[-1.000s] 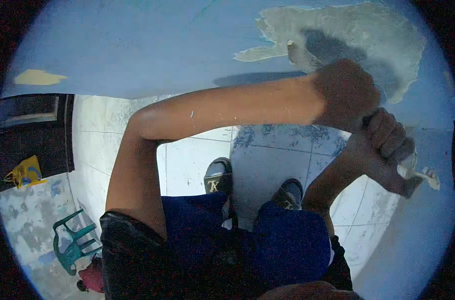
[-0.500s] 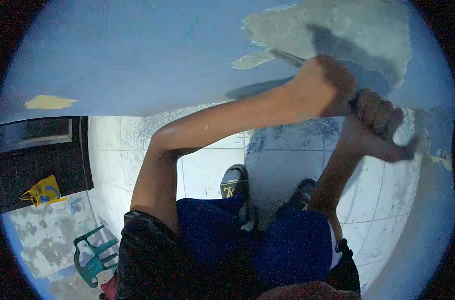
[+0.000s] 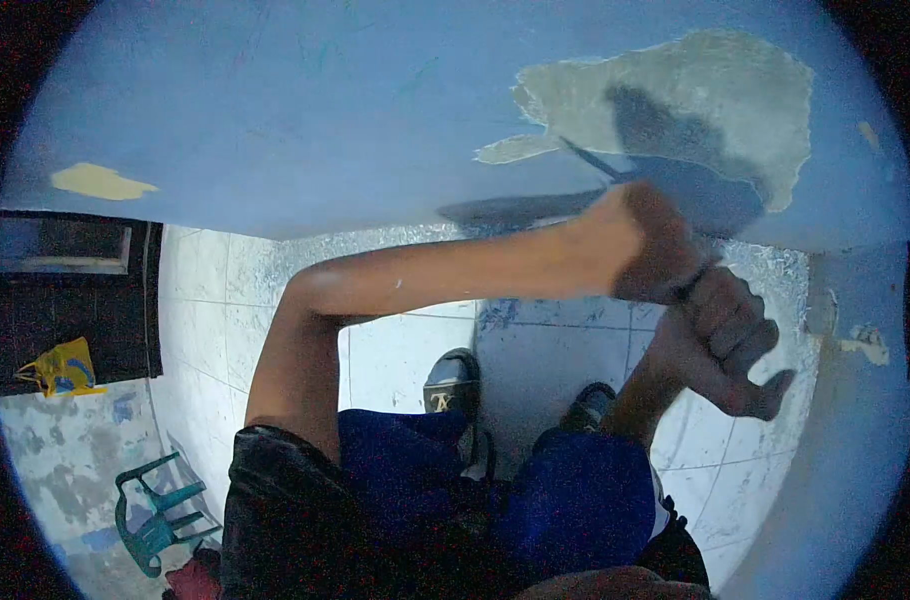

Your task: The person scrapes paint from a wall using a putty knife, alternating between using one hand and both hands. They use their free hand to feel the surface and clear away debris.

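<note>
My left hand is closed around the handle of a scraper, which is mostly hidden in the fist. The scraper's thin dark blade sticks out toward the blue wall, its tip near the lower edge of a bare grey patch where paint has come off. Just below the left hand, my right hand is curled round the lower end of the same tool, its thumb pointing outward. Both hands' shadows fall on the wall and the patch.
White floor tiles with paint flakes along the wall's foot lie below. A green plastic chair stands at lower left, with a yellow bag near a dark door. A smaller pale patch marks the wall at left.
Both hands, still gripping the scraper, have moved down in the view, away from the grey patch. The view has shifted slightly, with the chair and bag now further left.
</note>
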Demonstrator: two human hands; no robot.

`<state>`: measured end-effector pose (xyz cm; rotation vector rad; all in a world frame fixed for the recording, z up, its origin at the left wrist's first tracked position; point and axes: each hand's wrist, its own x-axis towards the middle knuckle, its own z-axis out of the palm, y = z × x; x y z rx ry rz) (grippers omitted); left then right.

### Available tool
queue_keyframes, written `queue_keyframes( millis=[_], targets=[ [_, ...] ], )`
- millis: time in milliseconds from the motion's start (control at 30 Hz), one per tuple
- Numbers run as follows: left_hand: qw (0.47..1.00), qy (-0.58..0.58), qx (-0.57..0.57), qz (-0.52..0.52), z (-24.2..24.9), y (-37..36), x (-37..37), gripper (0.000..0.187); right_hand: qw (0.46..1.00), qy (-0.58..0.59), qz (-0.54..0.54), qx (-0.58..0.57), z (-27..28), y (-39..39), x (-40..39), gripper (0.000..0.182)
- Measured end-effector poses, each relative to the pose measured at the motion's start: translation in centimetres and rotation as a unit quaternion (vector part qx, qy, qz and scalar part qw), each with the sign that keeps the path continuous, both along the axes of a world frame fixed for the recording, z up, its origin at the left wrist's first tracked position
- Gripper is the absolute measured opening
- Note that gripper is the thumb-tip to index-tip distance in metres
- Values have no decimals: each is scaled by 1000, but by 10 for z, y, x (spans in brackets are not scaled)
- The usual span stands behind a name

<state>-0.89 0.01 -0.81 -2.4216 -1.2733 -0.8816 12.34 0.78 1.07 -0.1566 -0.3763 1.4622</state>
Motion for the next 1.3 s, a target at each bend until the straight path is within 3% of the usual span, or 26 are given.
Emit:
queue_keyframes(
  millis=[100,133,167,233,333,367,467,533,567,667,767,867,900,1000,1067,1100,1167,1200,1233,1300],
  targets=[
    [998,39,-49,24,3,6,1,16,1000,-2,6,-14,6,3,-4,49],
    [997,23,-75,25,0,12,0,17,998,21,42,43,2,5,1,49],
    [988,-22,144,-47,5,16,-3,14,990,51,77,109,-4,13,3,49],
    [993,-64,88,-55,1,16,-2,16,968,65,130,205,-4,19,3,48],
    [992,-103,-55,-55,17,3,1,18,991,-17,69,111,5,5,5,48],
    [986,-115,-112,-53,21,3,3,19,987,-2,97,131,2,9,7,49],
    [987,-129,-75,-58,13,9,7,21,989,38,127,66,1,13,9,52],
    [978,-175,-105,-46,12,4,6,22,977,24,130,168,-14,20,6,55],
    [978,-167,-118,-39,14,4,8,22,967,16,131,216,-20,24,7,56],
    [984,-81,-161,-19,19,13,7,24,977,37,141,154,-22,22,13,57],
    [933,-26,-355,45,49,13,21,29,979,4,95,178,-7,17,15,55],
    [931,-9,-364,37,52,13,19,29,974,49,129,179,-8,20,12,54],
    [936,-5,-351,38,54,12,19,29,984,35,132,118,-9,24,15,54],
    [957,7,-290,32,58,11,21,31,993,-39,-106,37,-26,22,26,52],
    [972,14,-233,14,55,11,26,33,987,-27,-142,72,-28,21,24,50],
    [969,22,-247,19,51,13,23,33,986,9,-98,135,-28,22,18,50],
    [961,40,-272,28,52,18,17,32,998,9,-4,70,-13,16,14,49],
    [960,48,-275,34,55,20,19,32,985,-36,-161,-55,-8,23,8,49],
    [957,49,-284,40,60,17,23,31,929,-87,-309,-183,-4,32,-2,49],
    [955,44,-289,44,61,12,24,31,903,-46,-368,-219,-15,30,-1,44]
  ],
)
